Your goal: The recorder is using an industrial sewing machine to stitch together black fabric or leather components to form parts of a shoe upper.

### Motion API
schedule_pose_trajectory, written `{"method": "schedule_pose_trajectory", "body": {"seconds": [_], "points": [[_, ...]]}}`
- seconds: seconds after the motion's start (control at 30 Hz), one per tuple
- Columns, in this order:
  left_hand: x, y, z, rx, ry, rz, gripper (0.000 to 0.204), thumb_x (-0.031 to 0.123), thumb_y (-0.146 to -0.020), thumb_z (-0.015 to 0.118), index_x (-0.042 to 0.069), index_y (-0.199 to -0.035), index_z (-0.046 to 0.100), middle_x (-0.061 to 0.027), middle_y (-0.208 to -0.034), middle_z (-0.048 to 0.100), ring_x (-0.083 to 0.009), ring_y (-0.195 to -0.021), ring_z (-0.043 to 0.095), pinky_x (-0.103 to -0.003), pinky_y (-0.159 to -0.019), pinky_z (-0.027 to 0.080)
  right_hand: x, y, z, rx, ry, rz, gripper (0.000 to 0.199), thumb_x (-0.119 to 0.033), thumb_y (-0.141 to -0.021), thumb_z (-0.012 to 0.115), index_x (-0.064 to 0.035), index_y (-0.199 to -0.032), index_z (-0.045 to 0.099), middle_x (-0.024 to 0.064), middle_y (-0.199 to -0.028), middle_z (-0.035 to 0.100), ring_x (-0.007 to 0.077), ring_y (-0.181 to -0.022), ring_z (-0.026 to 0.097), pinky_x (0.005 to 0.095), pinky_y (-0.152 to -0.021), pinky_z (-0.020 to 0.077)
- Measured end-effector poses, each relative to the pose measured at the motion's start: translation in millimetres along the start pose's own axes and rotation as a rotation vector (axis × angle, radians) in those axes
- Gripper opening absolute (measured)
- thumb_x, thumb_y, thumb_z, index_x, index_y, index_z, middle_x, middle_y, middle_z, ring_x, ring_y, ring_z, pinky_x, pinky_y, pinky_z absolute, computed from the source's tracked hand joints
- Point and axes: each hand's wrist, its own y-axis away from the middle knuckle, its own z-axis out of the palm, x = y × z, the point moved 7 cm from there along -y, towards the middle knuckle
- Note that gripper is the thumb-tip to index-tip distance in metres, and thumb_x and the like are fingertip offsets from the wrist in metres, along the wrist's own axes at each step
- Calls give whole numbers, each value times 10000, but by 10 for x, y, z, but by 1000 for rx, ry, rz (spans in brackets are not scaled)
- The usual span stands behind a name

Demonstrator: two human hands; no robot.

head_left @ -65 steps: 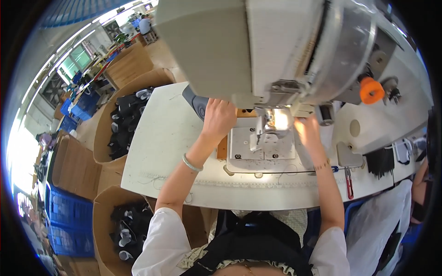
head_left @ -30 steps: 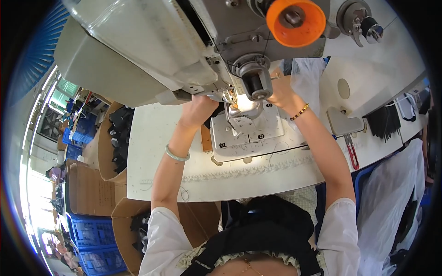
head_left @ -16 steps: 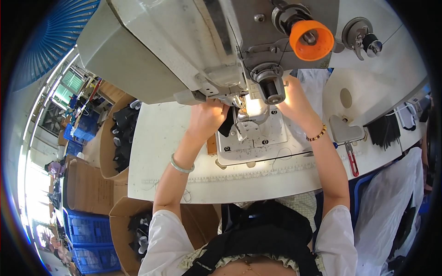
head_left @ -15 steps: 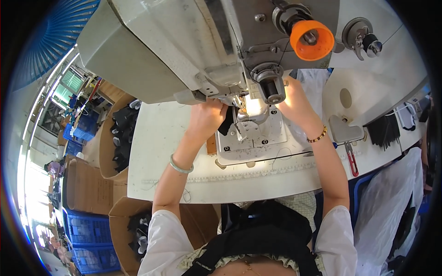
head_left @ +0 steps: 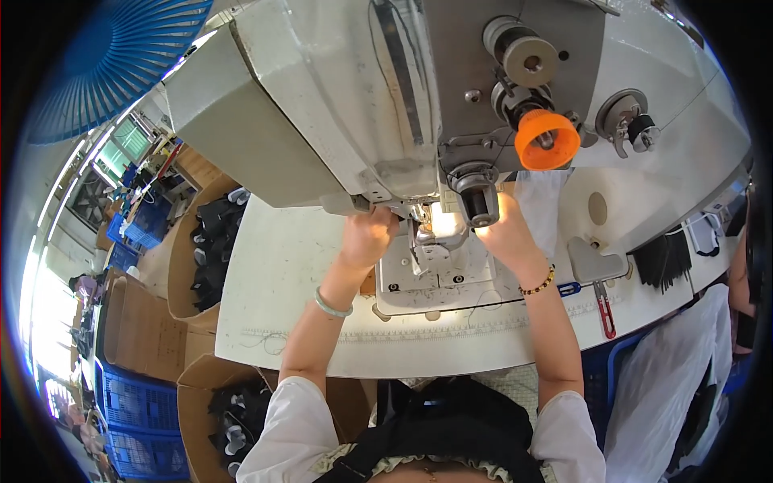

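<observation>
The sewing machine [head_left: 346, 121] is set on a pale tabletop [head_left: 278, 249], its large head leaning over the middle. At the far left, a blue fan [head_left: 121, 64] is seen above two stacked blue crates [head_left: 137, 402]. Two cardboard boxes [head_left: 179, 274] are filled with black and grey pieces [head_left: 216, 249] beside the table. The left hand [head_left: 370, 237] is placed under the left edge of the machine head, its fingers curled inward; the fingertips are hidden, so whether anything is gripped cannot be told. A pale bangle [head_left: 332, 306] is worn on that wrist. Along the near edge, a ruler scale [head_left: 403, 329] is printed, its figures too small to be read. The metal plate [head_left: 435, 278] is lit by the lamp [head_left: 445, 220] between the hands. The right hand [head_left: 511, 235] is partly covered by a black knob [head_left: 478, 201]; its grip cannot be told. A beaded bracelet [head_left: 539, 281] is worn there, below an orange cup [head_left: 549, 138]. Farther right, red-handled snips [head_left: 605, 312], black strips [head_left: 663, 259] and a clear plastic sheet [head_left: 672, 374] are seen.
</observation>
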Motion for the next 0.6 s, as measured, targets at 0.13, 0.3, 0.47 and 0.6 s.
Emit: {"method": "schedule_pose_trajectory", "body": {"seconds": [0.13,0.3,0.47,0.6], "points": [[-3,53,24,30,-54,-20,160,-70,-548,562,27,-600,445,-119,-654,533,-285,-570,507,-333,-486,381,35,-35,27,-54,-62,150,306,70,-618,544,-42,-897,599,104,-1015,499,255,-903,540,331,-718,477],[79,59,-128,215,-42,60,222,-123,-554,507,-17,-740,566,-118,-719,579,-283,-600,535,-322,-550,440,-12,-16,-67,-98,19,52,333,60,-603,565,-55,-912,606,95,-1037,501,253,-948,512,319,-733,474],[82,99,-151,159,-29,-5,247,-115,-560,526,-13,-774,597,-112,-732,590,-266,-621,556,-320,-568,450,-121,-37,-118,-123,24,-14,305,40,-639,562,-76,-919,603,69,-1038,515,236,-951,522,316,-736,471],[71,57,-203,119,-56,-4,224,-109,-559,556,-9,-754,602,-99,-723,596,-252,-617,563,-311,-549,451,-62,-26,-135,-130,-26,156,221,27,-733,535,-34,-940,583,80,-1044,518,242,-891,548,319,-739,467]]}}
